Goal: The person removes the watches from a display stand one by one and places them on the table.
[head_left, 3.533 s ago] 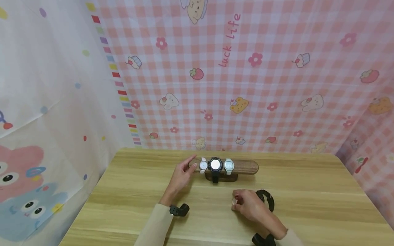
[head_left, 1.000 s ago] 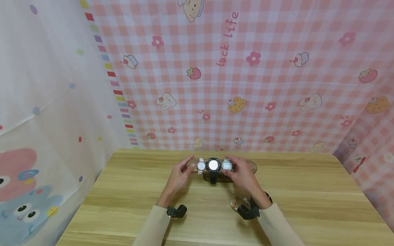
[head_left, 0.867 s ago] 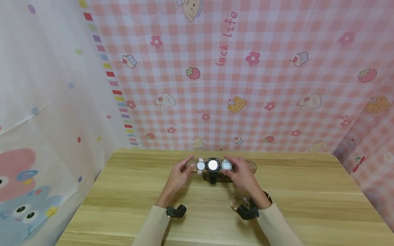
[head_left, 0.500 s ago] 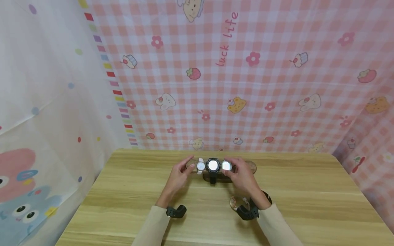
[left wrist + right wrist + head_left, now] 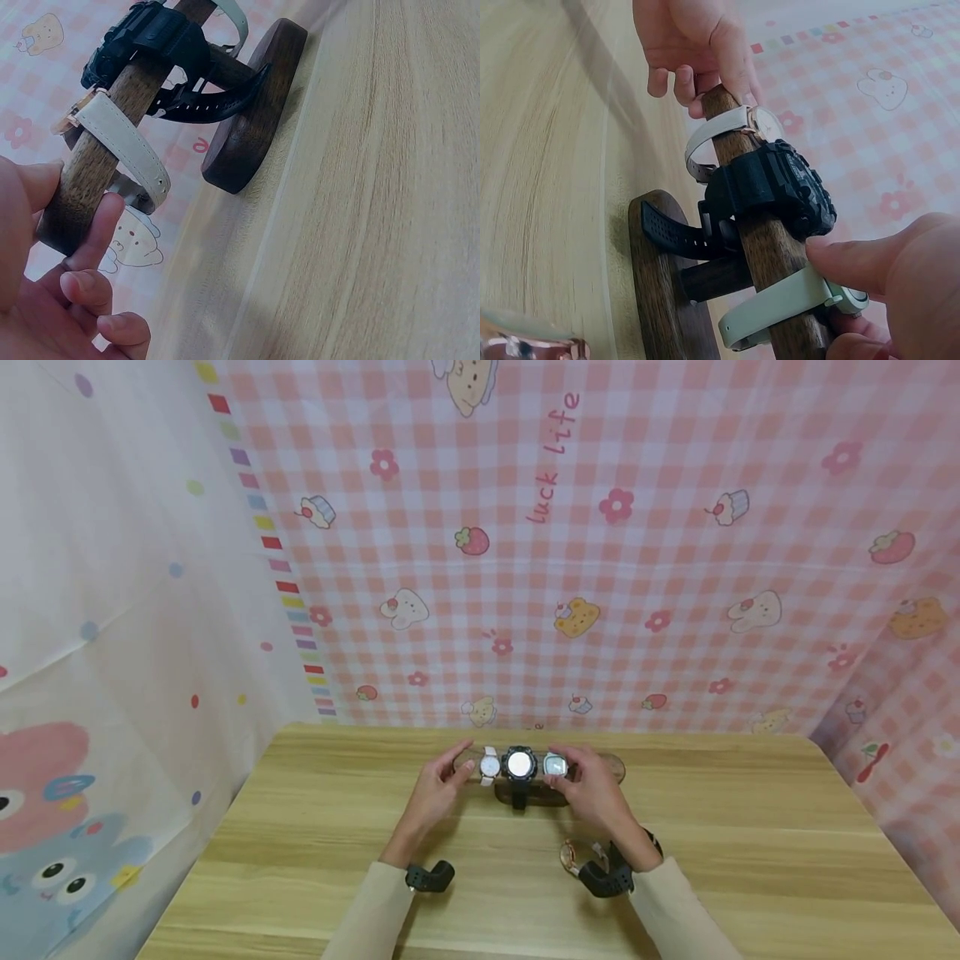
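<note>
On the table stands a wooden watch stand with a horizontal bar and a flat base. My left hand grips the bar's left end between thumb and index finger. Beside it, a white-strapped watch hangs round the bar. In the middle sits a chunky black watch, its loose strap end hanging onto the base. My right hand pinches the case of a pale green square-faced watch, whose strap loops round the bar in the right wrist view.
A rose-gold watch lies on the table below my right wrist. A black band shows partly behind that wrist. The wooden table ends at a pink checked cloth behind the stand.
My right hand has left the rose-gold watch on the table and moved up to the green watch. Lately that watch's face has shifted slightly right and its glare changed. My left hand stays put.
</note>
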`<state>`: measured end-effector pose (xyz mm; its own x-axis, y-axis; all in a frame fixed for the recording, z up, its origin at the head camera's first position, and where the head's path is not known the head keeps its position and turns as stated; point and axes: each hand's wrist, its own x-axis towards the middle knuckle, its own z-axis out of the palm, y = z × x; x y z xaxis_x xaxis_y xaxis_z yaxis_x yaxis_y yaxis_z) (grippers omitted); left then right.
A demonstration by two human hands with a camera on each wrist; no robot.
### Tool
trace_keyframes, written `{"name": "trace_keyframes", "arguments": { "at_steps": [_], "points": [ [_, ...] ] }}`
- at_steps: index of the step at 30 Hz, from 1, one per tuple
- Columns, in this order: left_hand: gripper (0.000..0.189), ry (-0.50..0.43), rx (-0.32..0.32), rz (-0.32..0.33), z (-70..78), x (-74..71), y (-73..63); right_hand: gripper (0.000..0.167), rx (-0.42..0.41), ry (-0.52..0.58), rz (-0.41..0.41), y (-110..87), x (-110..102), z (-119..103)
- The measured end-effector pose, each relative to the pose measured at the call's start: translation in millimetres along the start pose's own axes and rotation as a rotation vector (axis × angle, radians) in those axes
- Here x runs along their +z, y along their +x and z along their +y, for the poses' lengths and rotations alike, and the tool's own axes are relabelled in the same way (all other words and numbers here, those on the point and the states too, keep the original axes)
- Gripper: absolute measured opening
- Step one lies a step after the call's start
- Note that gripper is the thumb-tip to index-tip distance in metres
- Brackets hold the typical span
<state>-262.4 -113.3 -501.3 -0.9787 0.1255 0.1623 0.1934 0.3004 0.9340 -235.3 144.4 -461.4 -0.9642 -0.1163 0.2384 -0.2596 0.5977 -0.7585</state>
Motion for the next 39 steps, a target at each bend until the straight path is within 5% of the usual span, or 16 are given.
{"name": "trace_keyframes", "arguments": {
  "at_steps": [34,39],
  "points": [
    [0.042,-0.019,0.011,-0.003,1.1,0.9,-0.6,0.047,0.043,0.011,0.008,-3.3,-19,12],
    [0.042,0.009,0.055,0.005,1.6,1.0,-1.6,0.048,0.057,0.018,-0.001,-4.5,-24,14]
  ]
}}
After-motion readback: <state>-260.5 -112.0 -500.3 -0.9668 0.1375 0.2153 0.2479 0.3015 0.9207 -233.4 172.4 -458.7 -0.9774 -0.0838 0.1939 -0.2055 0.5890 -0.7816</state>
